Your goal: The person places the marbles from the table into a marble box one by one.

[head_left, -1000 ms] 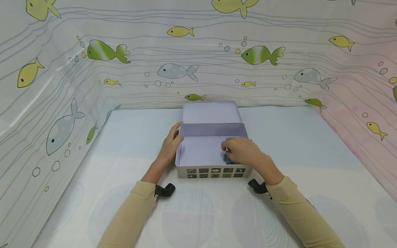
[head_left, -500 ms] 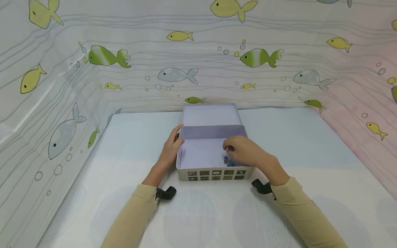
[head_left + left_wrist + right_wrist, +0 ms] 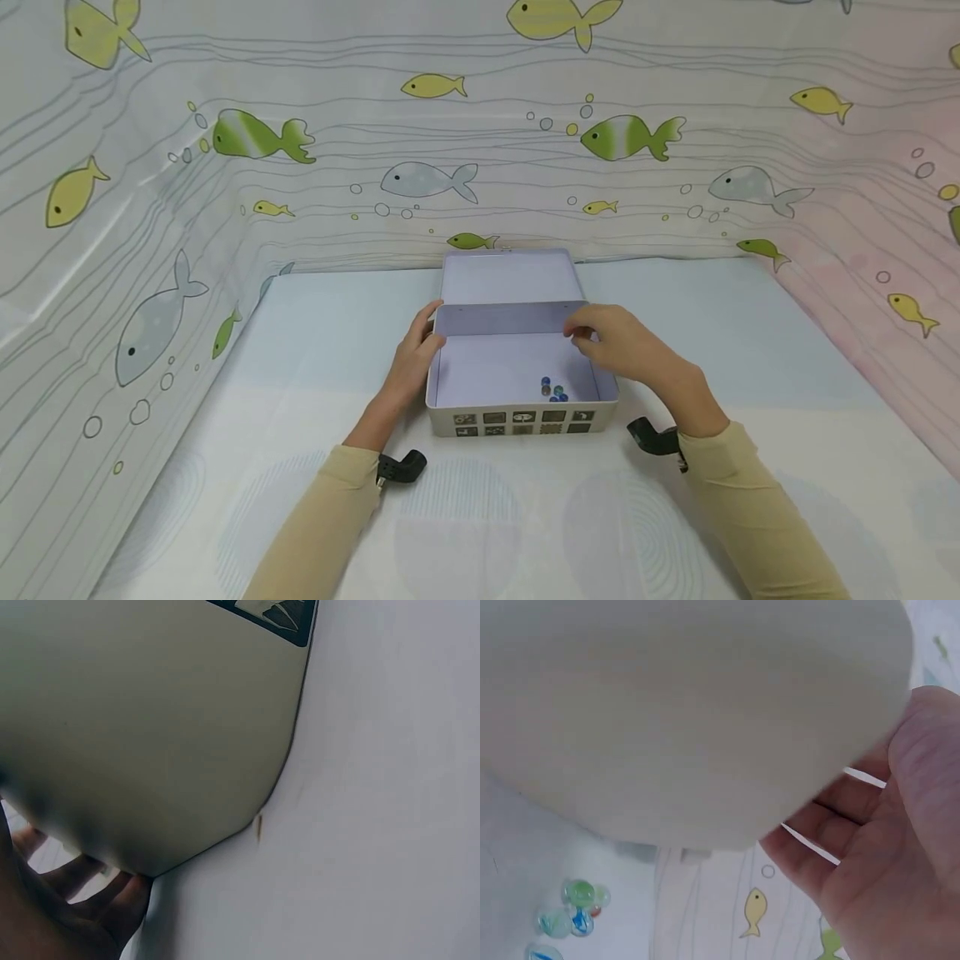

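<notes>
An off-white tin box (image 3: 480, 417) with a lilac inside stands with its hinged lid (image 3: 513, 277) folded back. My left hand (image 3: 411, 358) holds its left side, thumb over the rim and the other fingers outside; the left wrist view shows fingers (image 3: 75, 881) along the wall's edge. Several glass marbles (image 3: 558, 390), blue and green, lie in the box's front right corner. Over the back right part of the box is my right hand (image 3: 618, 342), fingers bent with the thumb near the index finger. I cannot tell whether a marble is between them.
A pale cloth (image 3: 315, 350) with circle patterns covers the table under the box. Behind and at both sides rises a curtain (image 3: 510, 142) printed with fish. A black wrist mount (image 3: 656, 437) sits below the right hand, another mount (image 3: 402, 467) below the left.
My right hand has lifted off the marbles and moved back and to the right, so more of them show. The left hand stays on the box, which has not moved.
</notes>
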Motion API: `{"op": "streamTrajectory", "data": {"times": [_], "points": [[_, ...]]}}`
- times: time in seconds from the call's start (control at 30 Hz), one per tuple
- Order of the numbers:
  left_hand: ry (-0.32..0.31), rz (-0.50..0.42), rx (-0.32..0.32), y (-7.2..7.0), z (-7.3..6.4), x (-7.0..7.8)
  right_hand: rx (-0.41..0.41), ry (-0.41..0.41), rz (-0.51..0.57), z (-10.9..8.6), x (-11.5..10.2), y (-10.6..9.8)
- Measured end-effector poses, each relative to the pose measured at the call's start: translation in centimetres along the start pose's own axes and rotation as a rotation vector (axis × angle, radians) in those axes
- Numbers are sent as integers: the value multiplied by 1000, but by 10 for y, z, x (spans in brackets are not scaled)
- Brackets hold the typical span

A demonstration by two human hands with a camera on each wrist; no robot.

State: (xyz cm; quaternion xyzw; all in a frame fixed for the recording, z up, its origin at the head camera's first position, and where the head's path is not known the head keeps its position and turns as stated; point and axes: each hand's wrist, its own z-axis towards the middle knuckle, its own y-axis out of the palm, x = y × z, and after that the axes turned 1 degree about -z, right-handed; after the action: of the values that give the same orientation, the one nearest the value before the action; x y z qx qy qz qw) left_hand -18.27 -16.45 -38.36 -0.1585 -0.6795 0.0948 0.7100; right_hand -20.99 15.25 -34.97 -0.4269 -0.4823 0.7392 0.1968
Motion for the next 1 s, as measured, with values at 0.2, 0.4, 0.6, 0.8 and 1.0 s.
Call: {"op": "streamTrajectory", "data": {"times": [0.2, 0.4, 0.6, 0.8, 1.0], "points": [[0, 0, 0, 0, 0, 0, 80, -8, 9, -3, 10, -8], [7, -5, -5, 0, 1, -1, 116, 11, 7, -8, 20, -14], [5, 1, 2, 0, 1, -1, 96, 67, -32, -11, 32, -17], [-3, 6, 6, 1, 0, 0, 35, 132, -57, -14, 46, -18], [-10, 7, 10, 1, 0, 0, -23, 185, -66, -13, 62, -13]]}}
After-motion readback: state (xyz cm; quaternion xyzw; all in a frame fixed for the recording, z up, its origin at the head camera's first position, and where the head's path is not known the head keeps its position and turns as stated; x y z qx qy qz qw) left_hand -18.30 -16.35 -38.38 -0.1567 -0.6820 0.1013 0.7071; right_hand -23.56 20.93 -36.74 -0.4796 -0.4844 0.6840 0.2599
